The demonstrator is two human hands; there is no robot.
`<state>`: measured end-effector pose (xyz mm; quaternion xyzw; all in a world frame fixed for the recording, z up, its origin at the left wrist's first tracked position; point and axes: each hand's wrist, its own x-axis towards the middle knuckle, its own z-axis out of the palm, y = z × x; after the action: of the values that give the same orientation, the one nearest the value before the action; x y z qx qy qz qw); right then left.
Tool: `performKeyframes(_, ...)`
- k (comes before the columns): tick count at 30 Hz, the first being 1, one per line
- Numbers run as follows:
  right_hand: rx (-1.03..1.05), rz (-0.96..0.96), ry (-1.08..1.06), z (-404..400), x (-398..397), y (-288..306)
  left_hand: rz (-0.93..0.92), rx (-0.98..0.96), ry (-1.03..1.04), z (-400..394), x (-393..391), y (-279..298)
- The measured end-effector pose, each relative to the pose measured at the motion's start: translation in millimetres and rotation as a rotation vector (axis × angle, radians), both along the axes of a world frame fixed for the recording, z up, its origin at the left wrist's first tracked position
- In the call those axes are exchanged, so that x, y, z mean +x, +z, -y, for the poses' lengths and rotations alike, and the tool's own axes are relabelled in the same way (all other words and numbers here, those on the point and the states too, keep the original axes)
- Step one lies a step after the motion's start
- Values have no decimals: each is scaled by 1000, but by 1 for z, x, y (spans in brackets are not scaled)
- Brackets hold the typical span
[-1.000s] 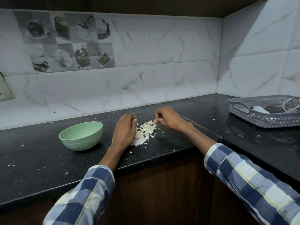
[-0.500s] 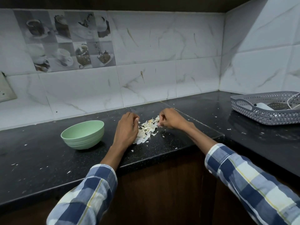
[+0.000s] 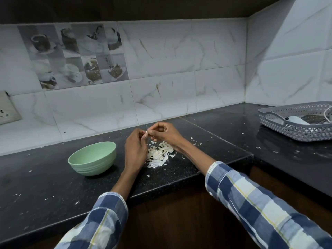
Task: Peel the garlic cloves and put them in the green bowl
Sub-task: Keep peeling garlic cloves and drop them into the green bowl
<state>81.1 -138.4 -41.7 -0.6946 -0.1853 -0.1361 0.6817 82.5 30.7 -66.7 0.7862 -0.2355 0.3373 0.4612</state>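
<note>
Both hands raised just above the black bench [image 3: 179, 177], meeting over the pile of garlic skins [image 3: 159, 154]. Left hand [image 3: 135, 150] on the bowl side of the pile, back of the hand toward the camera, fingers curled inward at the top. Right hand [image 3: 166, 132] on the far side of the pile from the bowl, fingers bent, thumb and fingertips pinched together. Between the two hands, a small pale garlic clove [image 3: 147, 134], held at the meeting fingertips of both; too small to tell how much skin remains on it.

Green bowl [image 3: 92, 159] upright on the bench, just beside the left hand, on the opposite side of that hand from the pile, not touching it. Inside of the bowl only partly in view; contents impossible to tell.

Skin pile lying flat on the bench directly below the hands, white and flaky, with loose flecks scattered around it across the dark surface.

Well away from the pile, beyond the right forearm, a grey perforated basket [image 3: 287, 130] on the adjoining run of bench, holding a white item and a cord. Behind the pile, a white marble-look tiled wall [image 3: 179, 78], with a patch of tiles printed with cups and desserts above the bowl. Checked blue, white and yellow sleeves [image 3: 260, 203] on both forearms.
</note>
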Motion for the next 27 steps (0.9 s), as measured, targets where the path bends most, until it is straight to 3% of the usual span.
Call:
performKeyframes(11,-436,362,-325,-2,1,-8,-159,-128,-53,-1,0,1)
performKeyframes(27,-483,472,-409,-3,2,-9,-292,-322,-161,-3,-4,9)
